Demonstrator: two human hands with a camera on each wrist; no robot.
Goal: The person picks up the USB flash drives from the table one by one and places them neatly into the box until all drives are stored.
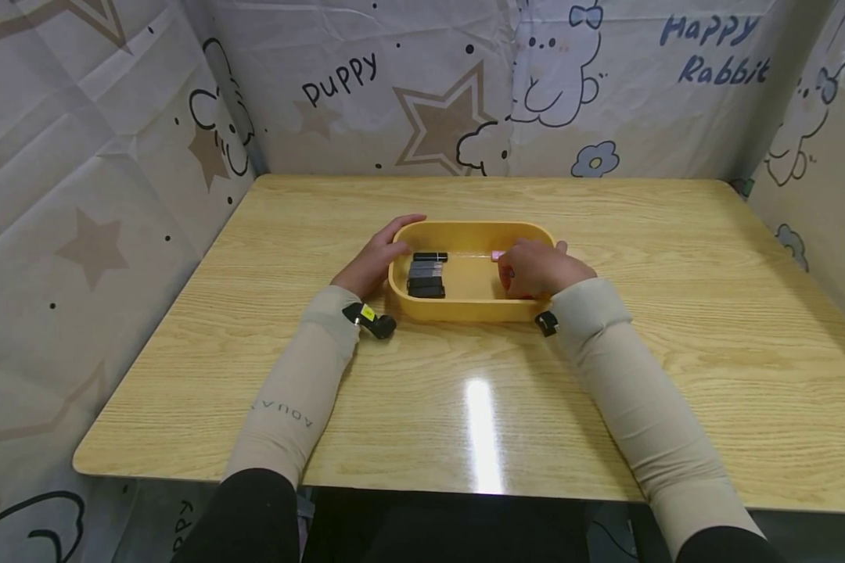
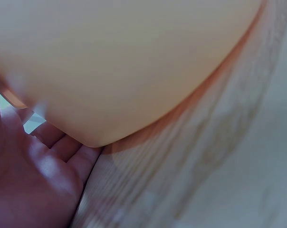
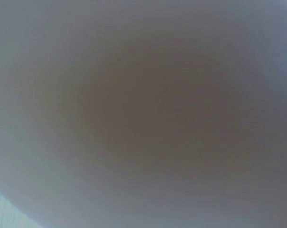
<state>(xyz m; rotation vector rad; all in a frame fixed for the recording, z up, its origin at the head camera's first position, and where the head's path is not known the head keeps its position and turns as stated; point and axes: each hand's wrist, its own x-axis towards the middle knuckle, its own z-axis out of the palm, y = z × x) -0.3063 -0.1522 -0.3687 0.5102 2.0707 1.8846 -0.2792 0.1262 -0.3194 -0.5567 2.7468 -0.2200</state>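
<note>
A yellow tray point(image 1: 475, 311) with rounded corners and raised sides sits on the table. My left hand point(image 1: 376, 254) holds its left end, thumb at the rim and fingers along the outside. In the left wrist view, those fingers point(image 2: 79, 159) lie against the tray's outer wall point(image 2: 134, 71). My right hand point(image 1: 541, 267) reaches into the tray's right end with bent fingers; what lies under them is hidden. A small pink piece point(image 1: 497, 256) shows beside it. Toward the tray's left side, several short black and grey tube-like items point(image 1: 426, 270) lie in a row.
The tray stands on a light wood-grain table point(image 1: 324, 375). Printed cloth point(image 1: 394, 94) hangs behind the table and along both sides. A blurred pale surface fills nearly all of the right wrist view.
</note>
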